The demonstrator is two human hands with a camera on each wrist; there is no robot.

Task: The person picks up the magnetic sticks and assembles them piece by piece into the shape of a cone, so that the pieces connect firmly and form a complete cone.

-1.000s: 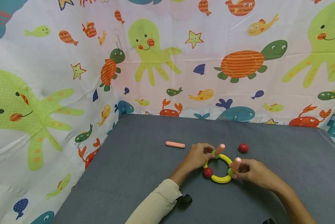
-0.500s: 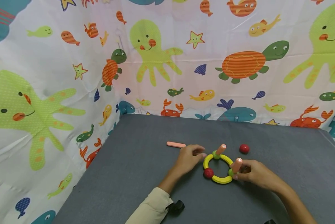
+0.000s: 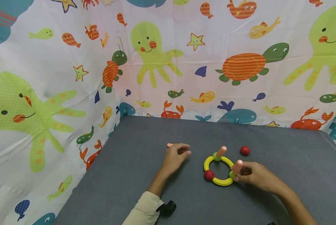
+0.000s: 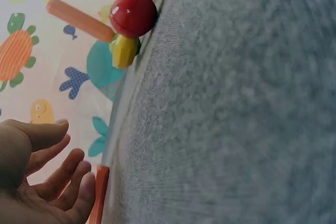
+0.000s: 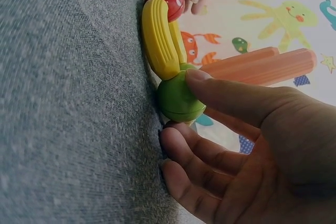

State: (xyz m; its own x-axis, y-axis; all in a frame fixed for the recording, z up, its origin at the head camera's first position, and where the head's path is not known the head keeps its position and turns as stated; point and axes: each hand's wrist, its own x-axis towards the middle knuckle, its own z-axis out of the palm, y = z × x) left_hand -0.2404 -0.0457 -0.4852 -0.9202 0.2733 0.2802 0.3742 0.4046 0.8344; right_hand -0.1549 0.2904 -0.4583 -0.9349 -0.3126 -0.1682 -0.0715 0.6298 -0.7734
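Observation:
My right hand (image 3: 259, 176) pinches a green ball (image 5: 178, 98) at the right of a ring. That ring is made of curved yellow bars (image 3: 222, 182) joined by balls, with a red ball (image 3: 209, 175) at its near left and a second green ball (image 3: 216, 157) at its far side. From the green balls rise two salmon sticks, the near stick (image 3: 237, 167) and the far stick (image 3: 221, 151). My left hand (image 3: 174, 158) is apart from the ring, fingers loosely bent, holding nothing. Beside it lies another salmon stick (image 4: 100, 195), mostly hidden by the hand in the head view.
A loose red ball (image 3: 245, 150) sits on the grey tabletop (image 3: 123, 181), behind and right of the ring. A white curtain (image 3: 162, 100) printed with sea animals closes off the back and left of the table.
My left hand has let go of the ring's far green ball and stick and moved left, over the lying stick. My right hand has stayed at the near green ball.

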